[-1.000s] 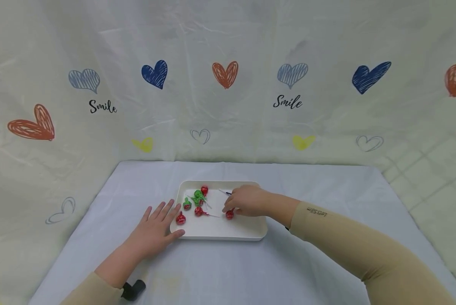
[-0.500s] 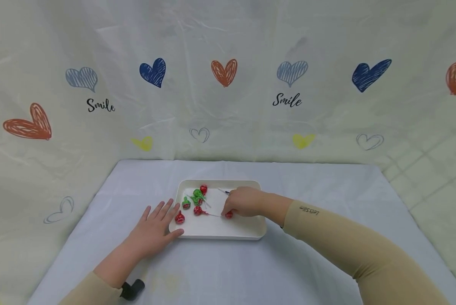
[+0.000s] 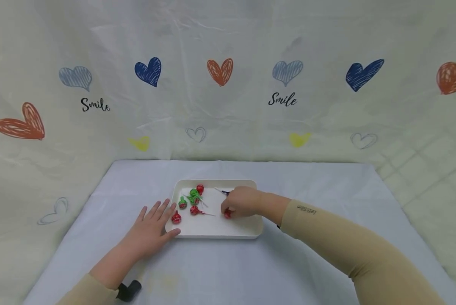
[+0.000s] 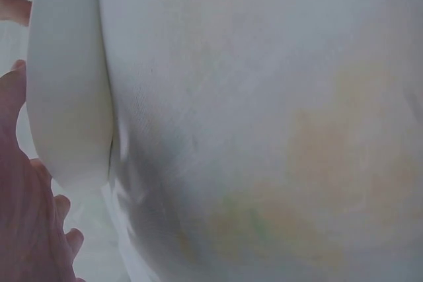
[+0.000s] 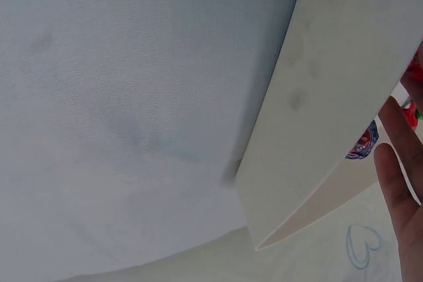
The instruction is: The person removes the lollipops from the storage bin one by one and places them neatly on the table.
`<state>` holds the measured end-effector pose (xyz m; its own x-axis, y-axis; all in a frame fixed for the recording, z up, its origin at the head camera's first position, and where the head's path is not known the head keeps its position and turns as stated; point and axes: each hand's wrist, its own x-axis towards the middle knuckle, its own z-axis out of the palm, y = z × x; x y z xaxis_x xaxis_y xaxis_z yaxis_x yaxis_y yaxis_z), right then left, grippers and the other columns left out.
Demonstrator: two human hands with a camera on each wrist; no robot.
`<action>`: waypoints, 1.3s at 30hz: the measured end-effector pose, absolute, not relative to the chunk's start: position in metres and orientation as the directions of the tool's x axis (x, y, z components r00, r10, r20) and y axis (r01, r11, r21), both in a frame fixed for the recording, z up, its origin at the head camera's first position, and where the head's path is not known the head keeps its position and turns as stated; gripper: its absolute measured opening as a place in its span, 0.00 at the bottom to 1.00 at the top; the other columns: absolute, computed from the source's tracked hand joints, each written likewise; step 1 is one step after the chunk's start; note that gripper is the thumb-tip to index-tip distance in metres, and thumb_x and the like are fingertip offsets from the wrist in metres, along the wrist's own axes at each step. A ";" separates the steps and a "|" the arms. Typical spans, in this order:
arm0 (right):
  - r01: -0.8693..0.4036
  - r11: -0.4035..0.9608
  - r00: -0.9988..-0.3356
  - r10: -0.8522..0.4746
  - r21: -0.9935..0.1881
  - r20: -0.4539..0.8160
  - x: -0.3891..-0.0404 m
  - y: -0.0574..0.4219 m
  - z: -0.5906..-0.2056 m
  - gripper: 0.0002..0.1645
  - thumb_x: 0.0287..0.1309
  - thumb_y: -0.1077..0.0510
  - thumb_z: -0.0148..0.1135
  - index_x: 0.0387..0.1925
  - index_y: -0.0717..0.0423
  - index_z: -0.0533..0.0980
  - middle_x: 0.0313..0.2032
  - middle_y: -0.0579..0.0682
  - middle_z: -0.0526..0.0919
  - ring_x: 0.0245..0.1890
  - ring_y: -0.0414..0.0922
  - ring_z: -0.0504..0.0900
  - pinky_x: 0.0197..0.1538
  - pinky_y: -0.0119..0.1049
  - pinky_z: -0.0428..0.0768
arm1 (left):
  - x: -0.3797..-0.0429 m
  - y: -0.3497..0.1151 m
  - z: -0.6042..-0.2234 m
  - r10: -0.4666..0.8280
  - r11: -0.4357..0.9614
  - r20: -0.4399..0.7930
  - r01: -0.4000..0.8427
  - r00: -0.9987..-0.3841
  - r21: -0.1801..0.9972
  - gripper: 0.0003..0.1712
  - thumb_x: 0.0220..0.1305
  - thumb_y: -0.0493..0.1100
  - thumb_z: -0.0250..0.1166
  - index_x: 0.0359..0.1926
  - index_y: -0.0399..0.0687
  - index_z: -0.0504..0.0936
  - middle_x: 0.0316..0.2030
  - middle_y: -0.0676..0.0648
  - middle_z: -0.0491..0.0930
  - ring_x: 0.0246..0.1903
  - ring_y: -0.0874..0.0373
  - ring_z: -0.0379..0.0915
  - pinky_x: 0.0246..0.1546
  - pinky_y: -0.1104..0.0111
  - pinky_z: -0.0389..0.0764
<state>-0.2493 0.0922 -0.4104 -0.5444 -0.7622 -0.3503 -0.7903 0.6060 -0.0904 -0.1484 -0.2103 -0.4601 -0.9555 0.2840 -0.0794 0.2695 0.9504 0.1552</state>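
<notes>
A white tray [image 3: 212,232] holds several wrapped lollipops. My left hand [image 3: 147,233] lies with spread, straight fingers at the tray's left edge, beside a red lollipop [image 3: 176,218]. My right hand [image 3: 243,201] reaches in over the tray's right half, its fingertips pinching a red lollipop [image 3: 227,214] whose stick is hidden. A dark blue lollipop shows partly behind that hand, and its wrapper [image 5: 362,143] is clearer in the right wrist view. On the left are a green lollipop [image 3: 182,203], a green one [image 3: 193,194] in a small cluster, and a red lollipop [image 3: 194,210] with its stick pointing right.
A white cloth covers the table [image 3: 308,190] around the tray. Behind it hangs a pale backdrop [image 3: 243,140] with hearts and "Smile" lettering. A black wrist device [image 3: 129,291] is strapped under the left wrist.
My right hand's fingers have closed in on the red lollipop, covering more of it. The left hand keeps its place at the tray. The whole head view has shifted slightly.
</notes>
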 end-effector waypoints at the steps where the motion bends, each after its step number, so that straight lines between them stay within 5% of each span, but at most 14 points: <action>1: -0.791 0.605 -0.544 -0.763 -0.092 -0.349 -0.250 0.091 -0.411 0.14 0.61 0.51 0.70 0.49 0.36 0.85 0.33 0.34 0.81 0.34 0.39 0.76 0.44 0.31 0.77 | -0.148 -0.211 -0.459 0.284 0.950 -0.076 0.270 -0.956 0.156 0.51 0.64 0.71 0.57 0.78 0.52 0.52 0.78 0.42 0.47 0.76 0.39 0.40 0.71 0.38 0.39; 13: -0.760 0.646 -0.590 -0.732 -0.073 -0.340 -0.253 0.091 -0.402 0.15 0.60 0.49 0.70 0.48 0.32 0.86 0.35 0.30 0.83 0.35 0.36 0.74 0.45 0.33 0.74 | -0.147 -0.211 -0.457 0.292 0.947 -0.067 0.279 -0.954 0.161 0.50 0.65 0.70 0.57 0.78 0.51 0.53 0.77 0.41 0.48 0.75 0.39 0.41 0.70 0.37 0.39; 22: -0.748 0.650 -0.613 -0.755 -0.136 -0.232 -0.255 0.105 -0.385 0.14 0.59 0.50 0.71 0.48 0.39 0.86 0.23 0.32 0.83 0.32 0.34 0.76 0.46 0.35 0.76 | -0.149 -0.214 -0.463 0.296 0.945 -0.064 0.282 -0.953 0.168 0.51 0.64 0.73 0.55 0.78 0.52 0.52 0.78 0.42 0.47 0.75 0.39 0.40 0.70 0.37 0.38; 39: -0.534 0.796 -0.809 -0.579 -0.285 -0.100 -0.245 0.170 -0.362 0.14 0.60 0.46 0.68 0.48 0.36 0.86 0.37 0.29 0.85 0.41 0.37 0.80 0.40 0.35 0.76 | -0.146 -0.213 -0.457 0.297 0.942 -0.053 0.284 -0.953 0.177 0.50 0.65 0.71 0.56 0.78 0.51 0.53 0.77 0.41 0.48 0.75 0.38 0.42 0.70 0.37 0.40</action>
<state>-0.2454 0.1696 -0.3620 -0.8095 -0.5786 -0.1002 -0.5338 0.7961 -0.2851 -0.1460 -0.2133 -0.4571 -0.9533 0.2974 -0.0527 0.2842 0.9424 0.1766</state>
